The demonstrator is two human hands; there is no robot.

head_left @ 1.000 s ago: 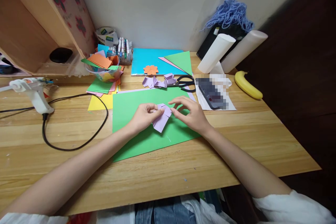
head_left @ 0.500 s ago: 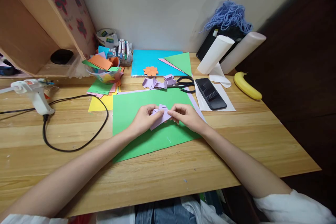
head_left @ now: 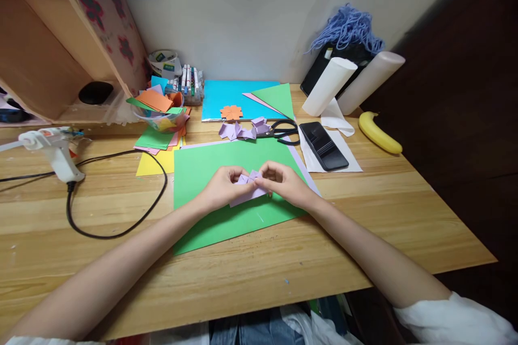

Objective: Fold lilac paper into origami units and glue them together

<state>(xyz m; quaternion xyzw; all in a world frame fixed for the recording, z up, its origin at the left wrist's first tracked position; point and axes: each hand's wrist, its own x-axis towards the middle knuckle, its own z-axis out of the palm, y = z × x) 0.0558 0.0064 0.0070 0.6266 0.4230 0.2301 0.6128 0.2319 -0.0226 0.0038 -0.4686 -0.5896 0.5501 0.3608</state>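
A small folded piece of purple paper (head_left: 247,194) is held between both hands above a green sheet (head_left: 202,172). My left hand (head_left: 223,187) is closed on its left part, with the thumb lying along the top. The thumb and fingers of my right hand (head_left: 282,183) pinch its right edge. The undersides of both grips are hidden. Just beyond the green sheet lie several folded purple paper pieces (head_left: 238,130) beside black-handled scissors (head_left: 285,130). An orange paper flower (head_left: 231,112) rests on a blue sheet (head_left: 218,94).
At left are a white glue gun (head_left: 54,151) with a looping black cable and a bowl of paper scraps (head_left: 159,116). Markers (head_left: 189,81) stand behind. To the right are a phone (head_left: 324,145), paper rolls (head_left: 329,86) and a banana (head_left: 379,133).
The purple paper has turned and lowered slightly between my fingers, its upper folds now lying flatter. My right hand's fingers have shifted on its edge. The view has tilted up slightly.
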